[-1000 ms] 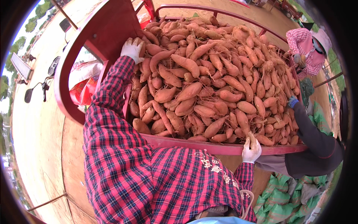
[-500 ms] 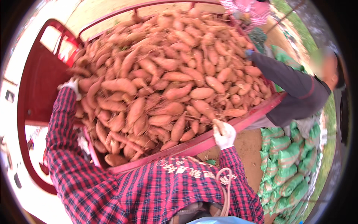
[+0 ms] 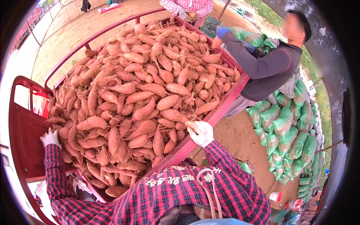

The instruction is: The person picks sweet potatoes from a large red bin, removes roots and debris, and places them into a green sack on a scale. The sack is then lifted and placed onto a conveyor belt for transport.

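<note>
Reddish sweet potatoes with stringy roots fill a red metal cart bed in front of me. My left hand, in a white glove, rests with spread fingers at the pile's left edge, beside a red metal panel. Over the near right rim reaches my right hand, also white-gloved. Its soiled fingertips are pinched together at the end of one sweet potato; the fingers partly hide that end.
A co-worker in a dark top leans at the cart's right side, a blue-gloved hand on a sweet potato. Another person in pink checks stands at the far end. Stacked green sacks and a bucket lie right.
My view has shifted, so the cart appears lower and farther left. Both my hands stay at about the same spots on it. The co-worker's outstretched arm has bent and drawn back.
</note>
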`<act>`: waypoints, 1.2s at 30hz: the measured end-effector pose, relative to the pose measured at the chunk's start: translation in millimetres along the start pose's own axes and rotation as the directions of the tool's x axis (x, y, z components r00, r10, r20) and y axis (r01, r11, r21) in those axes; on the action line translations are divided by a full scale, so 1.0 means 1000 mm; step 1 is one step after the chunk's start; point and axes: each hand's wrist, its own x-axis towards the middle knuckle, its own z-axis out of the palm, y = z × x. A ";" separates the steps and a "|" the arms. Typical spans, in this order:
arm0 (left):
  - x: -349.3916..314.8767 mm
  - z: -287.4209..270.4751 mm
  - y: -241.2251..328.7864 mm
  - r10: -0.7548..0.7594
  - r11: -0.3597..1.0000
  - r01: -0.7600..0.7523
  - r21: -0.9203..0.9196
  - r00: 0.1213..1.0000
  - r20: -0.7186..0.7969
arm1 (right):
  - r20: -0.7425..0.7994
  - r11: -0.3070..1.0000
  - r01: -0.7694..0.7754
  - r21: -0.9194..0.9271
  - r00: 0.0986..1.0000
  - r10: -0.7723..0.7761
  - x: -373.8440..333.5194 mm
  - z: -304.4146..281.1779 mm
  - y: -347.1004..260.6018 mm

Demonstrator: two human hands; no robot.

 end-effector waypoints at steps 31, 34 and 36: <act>-0.284 -0.155 0.260 0.696 -0.714 0.519 -0.470 0.449 -0.561 | 0.132 -0.262 -0.093 0.960 0.982 0.134 -0.021 -0.032 -0.037; -0.324 -0.155 0.329 0.897 -0.361 0.690 -0.627 0.073 -0.436 | 0.034 -0.367 0.070 0.928 0.963 0.268 -0.079 -0.049 -0.013; -0.335 -0.152 0.357 0.933 -0.317 0.416 -0.852 -0.025 -0.359 | 0.095 -0.478 0.145 0.866 0.892 0.442 -0.117 -0.053 0.000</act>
